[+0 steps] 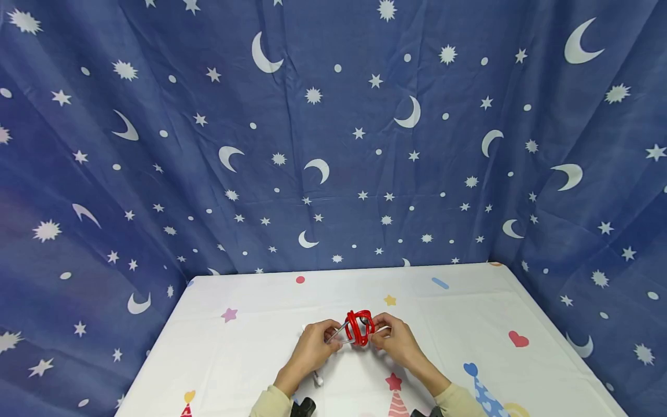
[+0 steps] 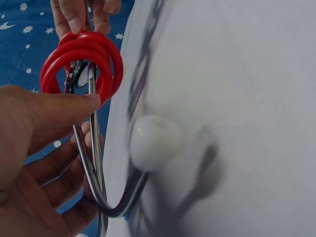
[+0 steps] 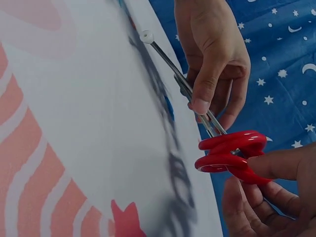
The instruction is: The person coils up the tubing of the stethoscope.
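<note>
A bright red coiled cord [image 1: 356, 329], smooth and glossy, is looped around the end of a shiny metal hook [image 2: 115, 212] with thin rods. A white ball tip [image 2: 155, 143] caps the hook's curved end. My left hand [image 1: 312, 346] holds the metal rods between thumb and fingers, just left of the coil. On the other side my right hand [image 1: 398, 341] pinches the red coil, thumb on its outer loops in the right wrist view. Inside the loops, part of the metal is hidden. Both hands hold the piece close over the white table.
The white tablecloth [image 1: 250, 347] carries printed stars, hearts and party hats. Behind and at both sides hangs a blue curtain [image 1: 344, 220] with moons and stars. Dark wrist gear [image 1: 303, 407] shows at the lower edge.
</note>
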Motion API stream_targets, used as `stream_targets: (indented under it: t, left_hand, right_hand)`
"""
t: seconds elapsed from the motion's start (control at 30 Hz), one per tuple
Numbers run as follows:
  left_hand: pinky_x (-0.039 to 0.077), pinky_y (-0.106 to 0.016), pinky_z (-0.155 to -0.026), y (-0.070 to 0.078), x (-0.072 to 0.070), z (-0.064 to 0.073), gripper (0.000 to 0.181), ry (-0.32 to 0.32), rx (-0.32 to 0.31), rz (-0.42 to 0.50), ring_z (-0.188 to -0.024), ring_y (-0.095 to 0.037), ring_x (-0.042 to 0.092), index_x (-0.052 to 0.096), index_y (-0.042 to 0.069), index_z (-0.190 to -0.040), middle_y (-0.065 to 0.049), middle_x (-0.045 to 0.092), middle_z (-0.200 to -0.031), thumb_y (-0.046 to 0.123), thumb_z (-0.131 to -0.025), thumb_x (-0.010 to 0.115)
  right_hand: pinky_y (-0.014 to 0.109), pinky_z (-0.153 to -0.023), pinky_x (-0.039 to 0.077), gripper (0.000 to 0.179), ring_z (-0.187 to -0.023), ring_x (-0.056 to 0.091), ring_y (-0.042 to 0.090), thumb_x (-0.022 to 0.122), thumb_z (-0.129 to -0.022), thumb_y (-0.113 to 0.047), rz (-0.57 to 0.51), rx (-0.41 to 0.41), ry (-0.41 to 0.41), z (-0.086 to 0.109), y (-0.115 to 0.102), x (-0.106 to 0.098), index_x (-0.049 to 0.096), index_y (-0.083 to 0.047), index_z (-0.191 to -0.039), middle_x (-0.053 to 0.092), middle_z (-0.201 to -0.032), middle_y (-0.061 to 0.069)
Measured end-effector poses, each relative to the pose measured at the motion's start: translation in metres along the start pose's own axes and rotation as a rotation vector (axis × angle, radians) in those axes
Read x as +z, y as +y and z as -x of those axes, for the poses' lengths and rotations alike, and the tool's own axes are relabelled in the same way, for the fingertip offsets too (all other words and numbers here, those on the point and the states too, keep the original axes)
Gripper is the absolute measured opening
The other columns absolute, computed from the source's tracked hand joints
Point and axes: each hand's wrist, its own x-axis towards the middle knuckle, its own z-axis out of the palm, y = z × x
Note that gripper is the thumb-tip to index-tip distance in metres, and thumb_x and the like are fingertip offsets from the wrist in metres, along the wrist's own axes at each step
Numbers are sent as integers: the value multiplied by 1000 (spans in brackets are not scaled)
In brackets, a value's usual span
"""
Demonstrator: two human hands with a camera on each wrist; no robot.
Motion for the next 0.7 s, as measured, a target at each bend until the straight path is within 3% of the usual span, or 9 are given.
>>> stream_targets:
  t: [0.2,0.43,0.7]
  left_hand:
    - [42,-21,-66,-7,2,0,30,-54,-15,-6,-70,0,51,71,9,-107,3,66,-81,9,-79,77]
    - [47,-22,-68,-16,-3,-2,32,-137,-32,23,-75,-2,60,70,9,-112,1,71,-89,9,-81,77]
    - [47,-19,-65,-19,-9,-7,26,-105,-13,69,-72,-1,57,69,3,-108,1,68,-85,17,-86,74]
  right_hand:
    - [32,-60,56,29,-74,70,21,70,-79,1,22,30,-53,0,6,0,62,-2,-107,65,-95,9]
    - [30,-61,56,39,-72,65,15,72,-83,-6,37,59,-108,-2,6,-1,60,0,-119,62,-98,10]
    - [32,-62,57,39,-75,65,15,73,-84,-9,45,72,-97,-8,8,-7,59,-1,-120,62,-98,9]
